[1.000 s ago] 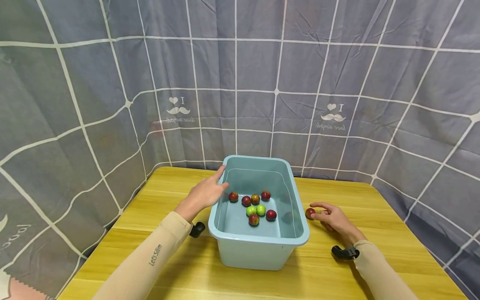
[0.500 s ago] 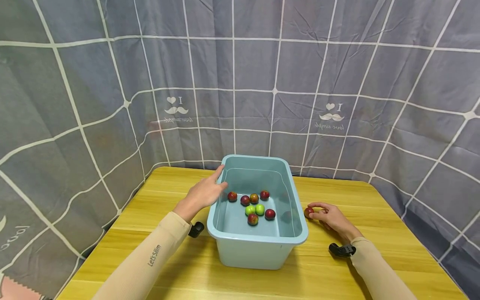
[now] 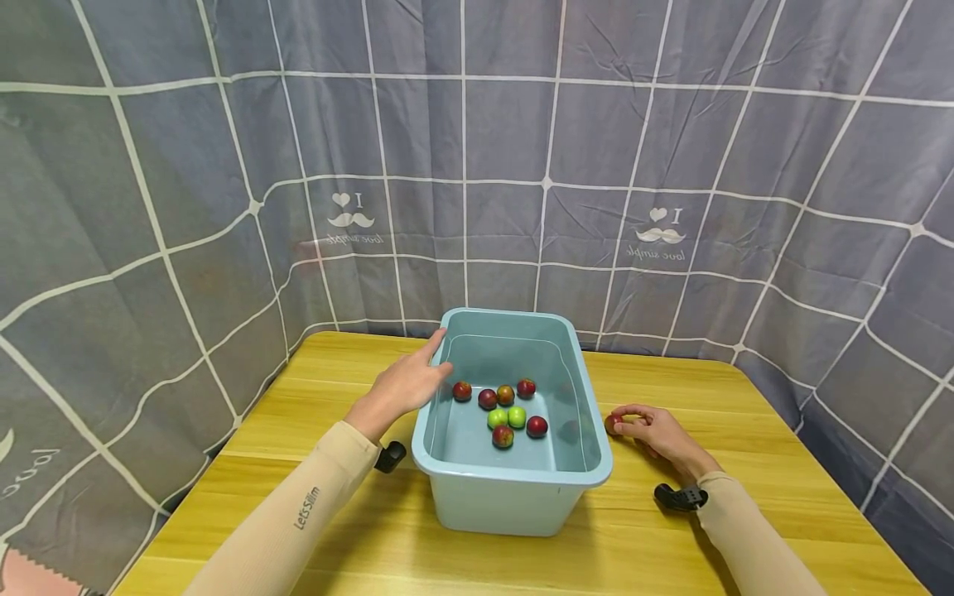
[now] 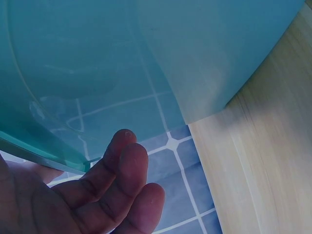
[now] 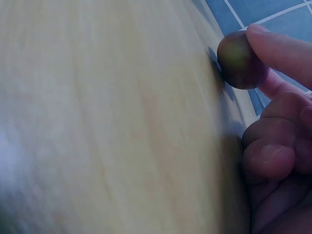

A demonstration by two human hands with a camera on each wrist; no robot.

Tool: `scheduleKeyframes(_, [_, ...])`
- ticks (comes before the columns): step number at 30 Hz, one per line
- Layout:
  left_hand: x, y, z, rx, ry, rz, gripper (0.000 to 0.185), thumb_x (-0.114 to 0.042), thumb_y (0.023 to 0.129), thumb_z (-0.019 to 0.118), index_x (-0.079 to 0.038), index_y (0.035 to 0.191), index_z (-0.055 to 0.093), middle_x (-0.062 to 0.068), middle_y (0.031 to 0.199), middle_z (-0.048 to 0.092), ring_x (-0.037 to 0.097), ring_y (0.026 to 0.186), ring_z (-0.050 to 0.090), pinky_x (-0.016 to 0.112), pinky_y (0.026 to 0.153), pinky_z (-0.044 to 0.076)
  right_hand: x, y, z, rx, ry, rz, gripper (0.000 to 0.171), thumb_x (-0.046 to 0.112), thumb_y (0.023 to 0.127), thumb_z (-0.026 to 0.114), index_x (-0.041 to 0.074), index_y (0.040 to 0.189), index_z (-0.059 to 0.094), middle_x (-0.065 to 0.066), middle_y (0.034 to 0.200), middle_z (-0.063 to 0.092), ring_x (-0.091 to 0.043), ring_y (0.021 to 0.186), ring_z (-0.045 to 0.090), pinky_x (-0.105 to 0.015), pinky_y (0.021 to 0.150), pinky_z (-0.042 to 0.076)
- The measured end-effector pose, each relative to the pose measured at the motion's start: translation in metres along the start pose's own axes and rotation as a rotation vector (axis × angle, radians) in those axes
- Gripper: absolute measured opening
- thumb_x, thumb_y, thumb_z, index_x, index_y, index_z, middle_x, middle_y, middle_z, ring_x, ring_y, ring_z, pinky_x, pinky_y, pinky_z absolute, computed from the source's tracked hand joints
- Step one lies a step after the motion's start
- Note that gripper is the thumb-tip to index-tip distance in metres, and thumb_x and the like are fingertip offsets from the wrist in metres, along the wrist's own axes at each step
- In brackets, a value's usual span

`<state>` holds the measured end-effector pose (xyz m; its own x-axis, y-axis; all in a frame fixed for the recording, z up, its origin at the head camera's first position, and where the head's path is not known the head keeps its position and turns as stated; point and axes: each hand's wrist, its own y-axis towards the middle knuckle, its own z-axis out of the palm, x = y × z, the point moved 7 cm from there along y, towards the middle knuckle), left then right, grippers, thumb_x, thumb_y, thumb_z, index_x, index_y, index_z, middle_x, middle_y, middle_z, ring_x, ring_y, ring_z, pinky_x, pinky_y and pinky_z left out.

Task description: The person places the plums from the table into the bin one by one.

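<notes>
A light blue plastic bin (image 3: 514,476) stands on the table. My left hand (image 3: 406,382) rests on its left rim, index finger along the edge and thumb reaching over it; in the left wrist view the other fingers (image 4: 131,170) hang loosely bent outside the wall. Right of the bin, my right hand (image 3: 663,434) pinches a small red plum (image 3: 613,425) between thumb and finger, close over the tabletop. The right wrist view shows a greenish patch on this plum (image 5: 239,61). Several red plums (image 3: 537,426) and two green ones (image 3: 517,416) lie on the bin's floor.
The yellow wood-grain table (image 3: 358,530) carries the bin near its middle. A grey curtain (image 3: 507,132) with white grid lines hangs behind the table and along both sides. A pinkish piece (image 3: 37,571) shows at the lower left corner.
Both hands and the bin keep nearly the same places. The right hand's fingers shift only slightly on the plum.
</notes>
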<state>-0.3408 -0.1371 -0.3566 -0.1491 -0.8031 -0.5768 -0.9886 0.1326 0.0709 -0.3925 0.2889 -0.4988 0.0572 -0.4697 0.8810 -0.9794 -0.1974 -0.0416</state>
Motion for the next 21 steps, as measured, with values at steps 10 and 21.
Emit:
scheduleKeyframes(10, [0.000,0.001,0.000,0.005,0.001,-0.011,0.070,-0.046,0.100,0.039,-0.033,0.163,0.011,0.012,0.158,0.043,0.039,0.132,0.053,0.061,0.098,0.045,0.002,-0.001,-0.001,0.018,-0.033,0.045,0.047,0.039,0.089,0.076,0.008,0.123,0.070,0.004,0.060,0.047,-0.012,0.047,0.038,-0.024,0.046,0.034])
scheduleKeyframes(21, [0.001,0.001,0.000,0.006,0.001,-0.016,0.070,-0.048,0.100,0.039,-0.034,0.163,0.011,0.011,0.158,0.042,0.039,0.135,0.051,0.062,0.100,0.044,0.018,0.003,-0.004,0.055,-0.089,-0.048,0.042,0.034,0.093,0.071,0.003,0.122,0.069,-0.001,0.056,0.043,-0.013,0.045,0.039,-0.026,0.043,0.034])
